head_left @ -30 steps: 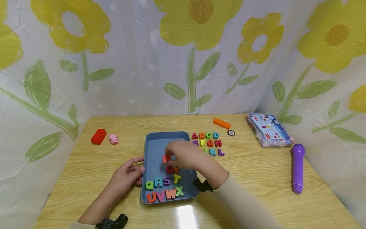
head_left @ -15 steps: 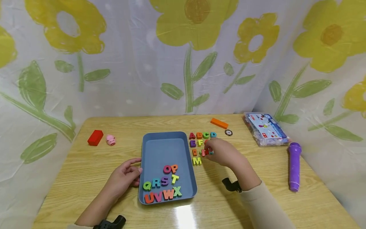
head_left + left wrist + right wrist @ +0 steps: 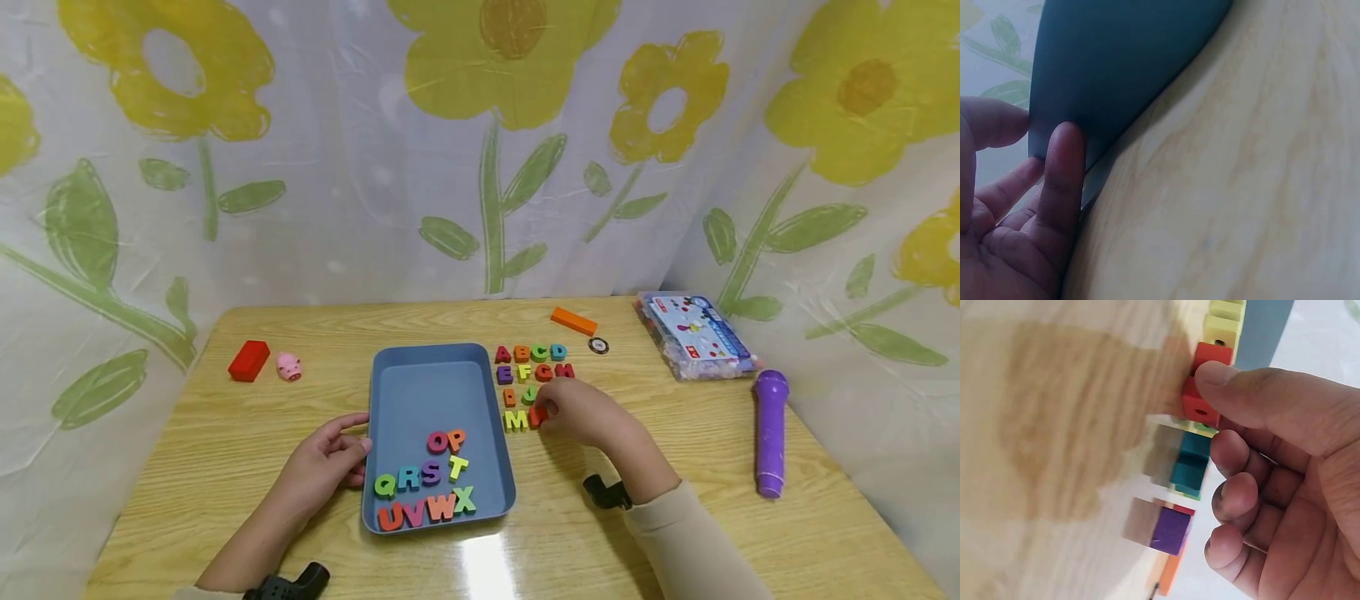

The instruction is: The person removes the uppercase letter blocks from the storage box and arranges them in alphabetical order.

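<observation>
My right hand [image 3: 581, 410] pinches a red letter block [image 3: 1201, 403] between thumb and fingers, at the right of the yellow M [image 3: 515, 421]. Its letter is partly covered by the fingers. In the right wrist view, a teal block [image 3: 1190, 464] and a purple block [image 3: 1170, 530] stand near the curled lower fingers. My left hand [image 3: 330, 458] touches the left side of the blue-grey tray [image 3: 420, 357], fingertips against its outer wall [image 3: 1116, 62]. Inside the tray lie the letters O [image 3: 437, 442] and P [image 3: 456, 440], with rows Q, R, S, T and U, V, W, X below.
Rows of letters, starting with A [image 3: 503, 354], lie right of the tray. Farther back are an orange block [image 3: 573, 321] and a round chip [image 3: 598, 345]. A plastic box [image 3: 697, 333] and purple microphone [image 3: 771, 433] lie right; a red block [image 3: 249, 361] and pink pig [image 3: 288, 367] left.
My right hand has carried the red letter block from the tray to the table, beside the M. The left hand stays at the tray's side.
</observation>
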`<state>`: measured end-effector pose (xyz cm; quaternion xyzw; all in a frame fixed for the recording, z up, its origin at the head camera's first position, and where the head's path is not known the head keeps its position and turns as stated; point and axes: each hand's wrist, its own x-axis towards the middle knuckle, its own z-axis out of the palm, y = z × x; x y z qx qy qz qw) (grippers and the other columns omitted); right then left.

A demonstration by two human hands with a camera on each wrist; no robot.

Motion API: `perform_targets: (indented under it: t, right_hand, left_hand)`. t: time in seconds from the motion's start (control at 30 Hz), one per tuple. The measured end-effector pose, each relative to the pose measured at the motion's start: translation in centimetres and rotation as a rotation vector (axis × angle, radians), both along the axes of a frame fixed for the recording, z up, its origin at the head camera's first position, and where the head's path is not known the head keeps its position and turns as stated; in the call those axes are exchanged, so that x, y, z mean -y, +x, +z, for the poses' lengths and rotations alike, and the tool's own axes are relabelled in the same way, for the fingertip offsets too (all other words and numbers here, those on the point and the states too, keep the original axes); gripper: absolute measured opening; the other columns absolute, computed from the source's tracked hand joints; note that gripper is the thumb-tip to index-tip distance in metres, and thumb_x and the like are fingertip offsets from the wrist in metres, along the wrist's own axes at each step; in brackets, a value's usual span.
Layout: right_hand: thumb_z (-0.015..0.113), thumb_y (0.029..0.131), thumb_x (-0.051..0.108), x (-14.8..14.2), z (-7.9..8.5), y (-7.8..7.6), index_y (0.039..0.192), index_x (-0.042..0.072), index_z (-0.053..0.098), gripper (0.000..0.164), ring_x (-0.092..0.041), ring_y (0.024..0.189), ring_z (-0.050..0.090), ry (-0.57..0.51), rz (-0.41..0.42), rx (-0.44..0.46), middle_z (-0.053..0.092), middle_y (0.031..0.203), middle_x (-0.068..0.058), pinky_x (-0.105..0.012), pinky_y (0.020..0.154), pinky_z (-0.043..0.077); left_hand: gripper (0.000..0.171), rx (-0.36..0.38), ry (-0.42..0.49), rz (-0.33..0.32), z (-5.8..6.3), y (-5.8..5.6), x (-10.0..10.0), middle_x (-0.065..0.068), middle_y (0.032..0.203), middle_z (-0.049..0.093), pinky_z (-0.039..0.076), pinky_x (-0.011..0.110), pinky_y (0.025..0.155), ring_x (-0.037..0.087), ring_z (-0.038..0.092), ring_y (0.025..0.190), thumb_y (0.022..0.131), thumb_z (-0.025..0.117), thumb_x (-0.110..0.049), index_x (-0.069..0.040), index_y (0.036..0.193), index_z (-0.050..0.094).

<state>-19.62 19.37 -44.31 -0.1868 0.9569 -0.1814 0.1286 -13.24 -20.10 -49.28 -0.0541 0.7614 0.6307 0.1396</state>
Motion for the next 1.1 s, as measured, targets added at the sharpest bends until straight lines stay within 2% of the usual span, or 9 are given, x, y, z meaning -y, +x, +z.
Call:
perform_targets:
  t: [0.13, 0.27, 0.4, 0.47, 0.63, 0.77, 0.93, 1.1]
  right_hand:
    - [0.086, 0.090, 0.005, 0.0, -0.2, 0.0, 0.105, 0.009, 0.079, 0.017, -0.016, 0.082, 0.058, 0.011, 0.027, -0.021, 0.073, 0.095, 0.000, -0.037, 0.079, 0.054]
    - [0.086, 0.091, 0.007, 0.1, 0.2, 0.2, 0.113, 0.008, 0.079, 0.023, -0.017, 0.080, 0.055, -0.014, 0.013, -0.002, 0.070, 0.092, -0.001, -0.037, 0.076, 0.051]
    - [0.084, 0.096, 0.012, 0.7, 1.8, 0.4, 0.123, 0.006, 0.077, 0.028, -0.018, 0.077, 0.053, -0.024, 0.004, -0.012, 0.065, 0.089, -0.001, -0.036, 0.072, 0.047]
    - [0.083, 0.098, 0.014, 1.4, 2.8, 0.6, 0.125, 0.005, 0.076, 0.029, -0.018, 0.080, 0.055, -0.020, 0.016, -0.034, 0.068, 0.093, -0.004, -0.036, 0.074, 0.049]
    - [0.083, 0.099, 0.024, 5.1, 4.9, 0.8, 0.127, 0.008, 0.076, 0.033, -0.019, 0.092, 0.062, 0.008, 0.090, -0.097, 0.075, 0.110, -0.007, -0.039, 0.084, 0.057]
    - [0.083, 0.100, 0.029, 8.9, 5.6, 0.6, 0.128, 0.011, 0.076, 0.034, -0.018, 0.097, 0.064, 0.059, 0.192, -0.108, 0.074, 0.117, -0.007, -0.037, 0.087, 0.059]
    - [0.081, 0.101, 0.034, 13.0, 5.6, 0.5, 0.126, 0.015, 0.078, 0.031, -0.014, 0.100, 0.066, 0.134, 0.299, -0.106, 0.074, 0.123, -0.003, -0.033, 0.086, 0.060]
    - [0.082, 0.100, 0.038, 15.3, 4.9, 0.6, 0.122, 0.018, 0.080, 0.030, -0.011, 0.095, 0.065, 0.206, 0.321, -0.120, 0.073, 0.119, 0.001, -0.031, 0.085, 0.060]
  left_hand:
    - [0.053, -0.004, -0.004, -0.003, -0.1, 0.0, 0.1, 0.013, 0.110, 0.075, 0.065, 0.030, 0.075, 0.019, 0.074, 0.086, 0.108, 0.070, -0.016, -0.008, 0.158, 0.053]
    - [0.053, -0.002, -0.007, 0.000, -0.1, 0.0, 0.1, 0.013, 0.110, 0.075, 0.065, 0.030, 0.075, 0.020, 0.074, 0.087, 0.108, 0.069, -0.017, -0.009, 0.158, 0.053]
    - [0.053, -0.012, -0.012, -0.010, 0.0, -0.1, 0.0, 0.014, 0.110, 0.075, 0.065, 0.030, 0.075, 0.021, 0.074, 0.087, 0.109, 0.069, -0.018, -0.008, 0.158, 0.053]
    - [0.052, -0.014, -0.011, -0.014, 0.1, -0.1, 0.0, 0.014, 0.110, 0.075, 0.065, 0.030, 0.075, 0.020, 0.074, 0.086, 0.109, 0.069, -0.018, -0.008, 0.158, 0.053]
    - [0.052, -0.004, -0.009, -0.007, -0.1, -0.2, 0.1, 0.013, 0.107, 0.075, 0.065, 0.030, 0.075, 0.020, 0.074, 0.085, 0.109, 0.069, -0.017, -0.009, 0.158, 0.053]
    - [0.054, -0.016, -0.003, -0.014, -0.3, -0.2, 0.2, 0.012, 0.107, 0.075, 0.065, 0.030, 0.073, 0.020, 0.074, 0.084, 0.109, 0.068, -0.017, -0.006, 0.159, 0.051]
    - [0.055, -0.017, 0.007, -0.014, -0.4, -0.2, 0.2, 0.011, 0.106, 0.075, 0.065, 0.030, 0.073, 0.019, 0.074, 0.084, 0.109, 0.068, -0.017, -0.005, 0.159, 0.051]
    - [0.052, -0.007, 0.010, -0.010, -0.2, -0.1, 0.2, 0.012, 0.107, 0.075, 0.065, 0.030, 0.074, 0.020, 0.074, 0.085, 0.109, 0.068, -0.016, -0.008, 0.158, 0.053]
